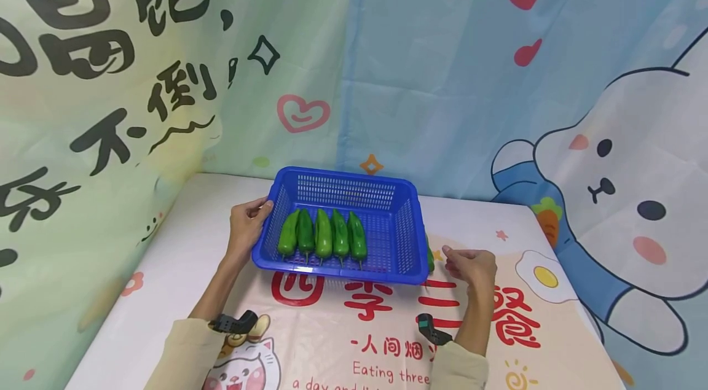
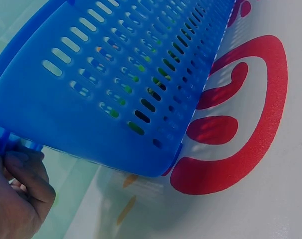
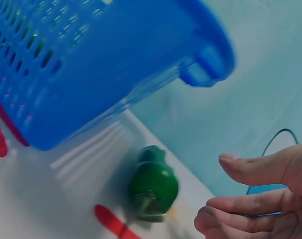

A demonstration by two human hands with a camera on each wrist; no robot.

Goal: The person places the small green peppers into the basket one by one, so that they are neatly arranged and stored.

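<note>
A blue slotted plastic basket (image 1: 381, 242) stands in the middle of the head view. Several green peppers (image 1: 323, 236) lie side by side in its left half, stems toward the front. My left hand (image 1: 245, 227) grips the basket's left rim; the left wrist view shows thumb and fingers (image 2: 29, 174) bent at the handle. Just outside the basket's right side, another green pepper (image 3: 153, 186) lies on the table, mostly hidden in the head view. My right hand (image 1: 472, 267) is to the right of that pepper, its thumb apart from loosely bent fingers, holding nothing.
A printed tablecloth (image 1: 332, 328) with red lettering covers the table. Behind the table hangs a patterned curtain (image 1: 420, 70) with a cartoon rabbit at the right. Each wrist wears a dark strap device (image 1: 238, 322).
</note>
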